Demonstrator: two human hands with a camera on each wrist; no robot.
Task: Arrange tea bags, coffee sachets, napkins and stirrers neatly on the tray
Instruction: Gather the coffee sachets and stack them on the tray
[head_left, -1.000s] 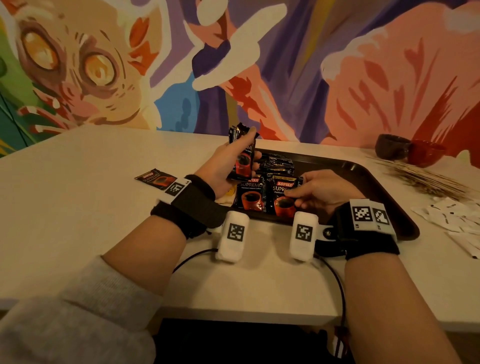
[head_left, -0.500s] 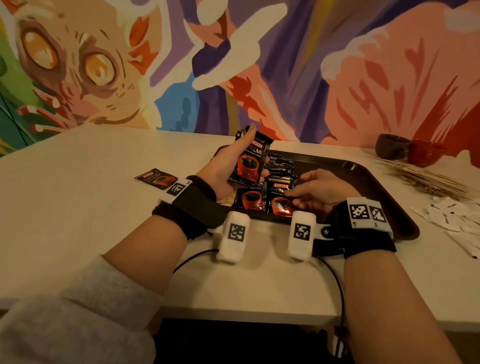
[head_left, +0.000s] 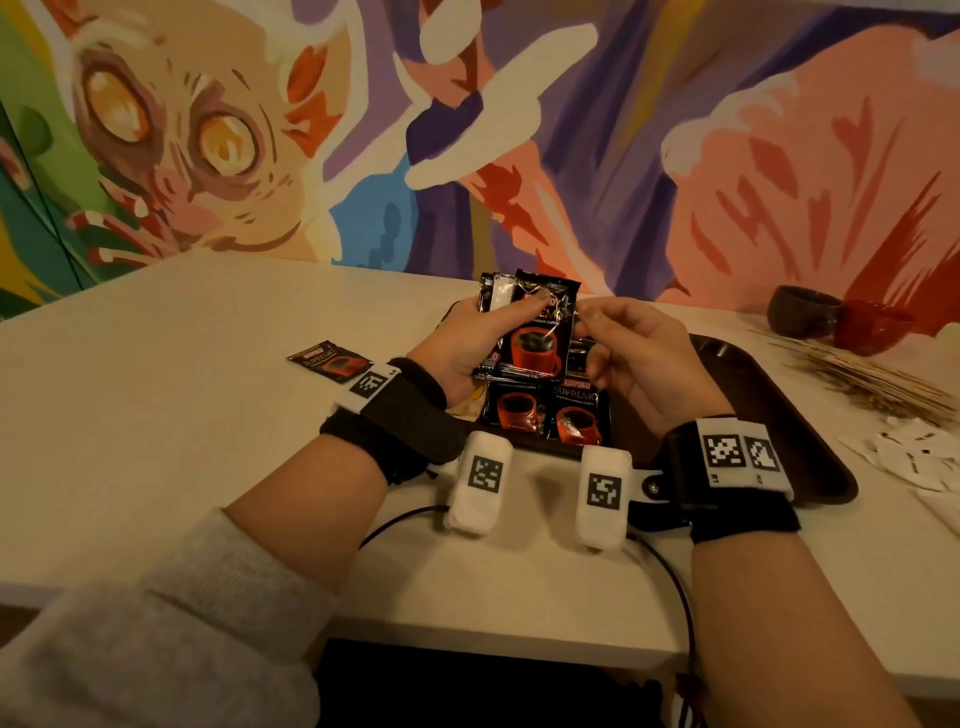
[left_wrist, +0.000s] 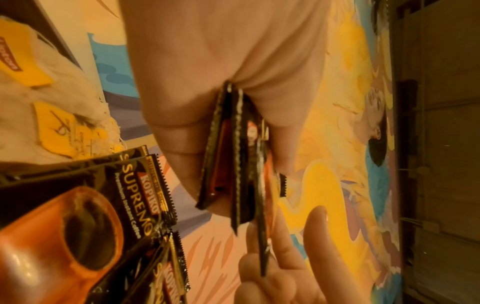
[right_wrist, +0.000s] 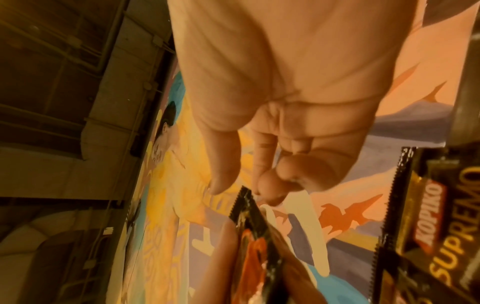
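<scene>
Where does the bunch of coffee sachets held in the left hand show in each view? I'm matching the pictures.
Head: held sachets, centre, above the tray.
Left wrist: centre, edge-on.
Right wrist: bottom centre.
Shared landmark: flat sachets on tray.

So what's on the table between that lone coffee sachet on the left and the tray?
In the head view, only the left hand and its strapped wrist lie between the lone sachet and the tray; the hand grips a fan of coffee sachets.
</scene>
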